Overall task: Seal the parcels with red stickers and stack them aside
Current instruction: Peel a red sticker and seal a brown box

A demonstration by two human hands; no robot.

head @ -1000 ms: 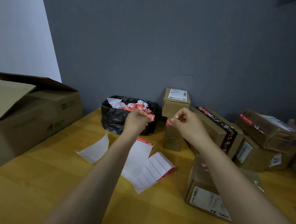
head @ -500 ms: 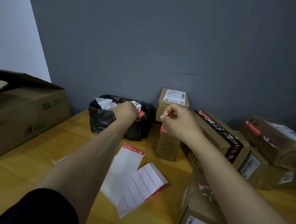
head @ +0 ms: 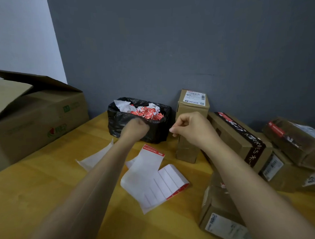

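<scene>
Wooden table (head: 39, 186): left hand (head: 135, 129) curls at the rim of the bin bag (head: 115, 120), likely discarding; right hand (head: 192, 130), right of the bag, pinches. I cannot tell what either holds. Next: seal the upright parcel (head: 185, 150).

On the table (head: 39, 191), the bin (head: 159, 131) sits at your 12 o'clock against the wall (head: 168, 47), with an upright parcel (head: 192, 107) just beside it at 1 o'clock and a big carton (head: 37, 120) at 10 o'clock. The sticker sheets (head: 155, 176) lie at the centre, before the bin, with a loose sheet (head: 97, 155) to their left. Stacked parcels (head: 297, 145) crowd 2 to 3 o'clock, and a near parcel (head: 215, 215) lies at 4 o'clock.
</scene>
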